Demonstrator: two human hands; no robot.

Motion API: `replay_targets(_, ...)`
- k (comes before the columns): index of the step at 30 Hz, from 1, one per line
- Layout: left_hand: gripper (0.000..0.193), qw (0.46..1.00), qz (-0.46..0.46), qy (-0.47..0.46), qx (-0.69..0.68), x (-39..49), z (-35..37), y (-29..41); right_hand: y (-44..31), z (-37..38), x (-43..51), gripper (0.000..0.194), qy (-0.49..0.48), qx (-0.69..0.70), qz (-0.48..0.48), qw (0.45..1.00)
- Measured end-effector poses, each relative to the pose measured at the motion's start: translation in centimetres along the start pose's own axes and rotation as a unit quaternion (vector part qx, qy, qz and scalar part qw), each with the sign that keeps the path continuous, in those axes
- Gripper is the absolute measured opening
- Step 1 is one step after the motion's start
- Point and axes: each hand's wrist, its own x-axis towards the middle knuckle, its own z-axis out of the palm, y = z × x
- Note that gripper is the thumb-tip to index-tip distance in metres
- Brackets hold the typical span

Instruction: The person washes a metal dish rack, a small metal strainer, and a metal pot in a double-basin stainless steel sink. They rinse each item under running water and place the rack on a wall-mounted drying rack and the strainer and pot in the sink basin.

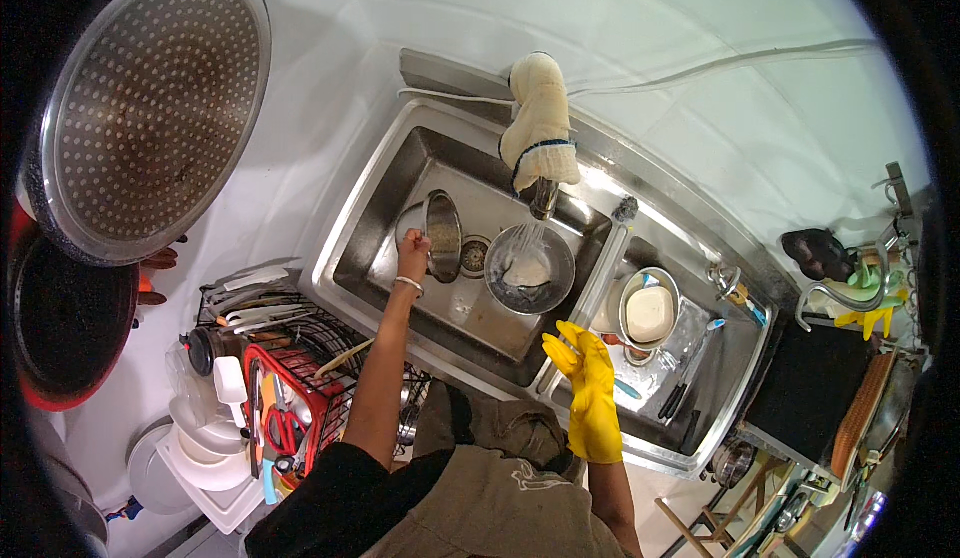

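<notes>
My bare left hand grips the rim of a stainless steel bowl, which is tipped on its side in the left sink basin. My right hand, in a yellow rubber glove, is held over the front end of the divider between the basins, holding nothing, its fingers partly spread. Water streams from the cloth-wrapped faucet into a second metal bowl standing by the drain strainer. Something pale lies in that bowl under the water; I cannot tell what it is.
The right basin holds a metal pot with a cream-coloured container inside, and a long black-handled utensil. A steel wool scrubber sits behind the divider. Left are a wire dish rack and wall-hung pans.
</notes>
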Motion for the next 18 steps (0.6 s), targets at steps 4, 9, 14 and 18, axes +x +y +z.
replay_targets(4, 0.015, 0.997, 0.043, -0.057, 0.026, 2.3, 1.0, -3.3, -0.1, 0.3, -0.7, 0.034, -0.002, -0.048, -0.018, 0.999)
replay_targets(9, 0.012, 0.96, 0.125, -0.075, 0.241, 2.6, 2.8, -5.6, -0.3, 0.9, -1.8, 0.035, -0.007, -0.049, -0.029, 0.998)
replay_targets(14, 0.008, 0.914, 0.166, -0.098, 0.358, 0.3, 3.6, -4.0, -0.1, 0.5, -1.5, 0.031, 0.02, -0.067, -0.013, 0.997)
replay_targets(18, 0.01, 0.896, 0.21, -0.113, 0.374, -0.5, 3.4, -3.4, 0.4, -0.3, -0.9, 0.03, 0.036, -0.067, -0.01, 0.997)
